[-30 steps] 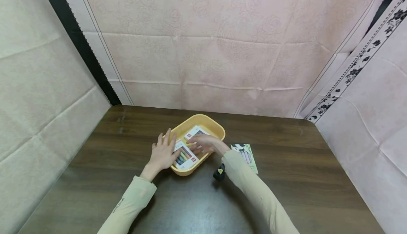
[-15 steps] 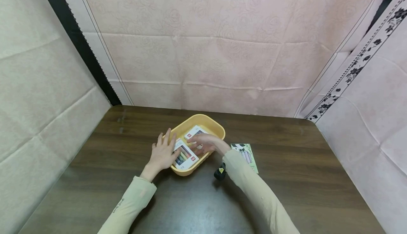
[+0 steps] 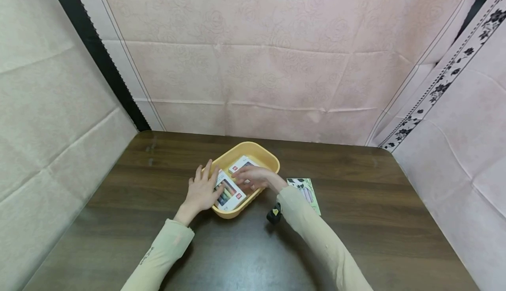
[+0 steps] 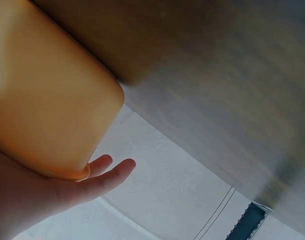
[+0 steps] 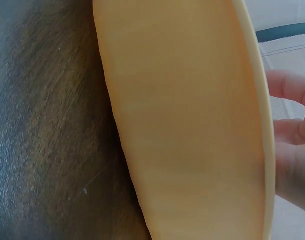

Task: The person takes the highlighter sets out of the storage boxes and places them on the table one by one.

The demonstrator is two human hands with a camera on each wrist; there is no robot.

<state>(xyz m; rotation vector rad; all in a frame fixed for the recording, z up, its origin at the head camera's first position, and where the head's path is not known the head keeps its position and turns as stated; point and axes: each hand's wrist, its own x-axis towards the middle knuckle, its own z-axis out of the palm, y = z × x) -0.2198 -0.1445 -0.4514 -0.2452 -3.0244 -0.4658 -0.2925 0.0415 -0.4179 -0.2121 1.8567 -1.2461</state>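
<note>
A yellow plastic basket [image 3: 261, 152] stands slantwise on the table. Inside it, a white box [image 3: 234, 198] with a window onto several coloured sticks lies at the near end, and a similar white box [image 3: 242, 163] lies farther back, partly hidden by my right hand. My left hand [image 3: 202, 192] rests over the basket's left rim, fingers spread and straight, thumb by the near box. My right hand [image 3: 258, 177] reaches over the right rim with fingers loosely bent beside the near box; the basket wall [image 5: 187, 120] covers much of it in the right wrist view.
To the right of the basket, a green-and-white pack [image 3: 304, 190] with a panda print lies on the brown wooden table [image 3: 356, 203], partly behind my right sleeve. A black wrist device [image 3: 273, 214] hangs at my right cuff. Pale patterned cloth [image 3: 257, 71] hangs behind the table.
The near white box has shifted slightly left and away from me within the basket. My left hand has stayed in place, and my right hand has barely moved.
</note>
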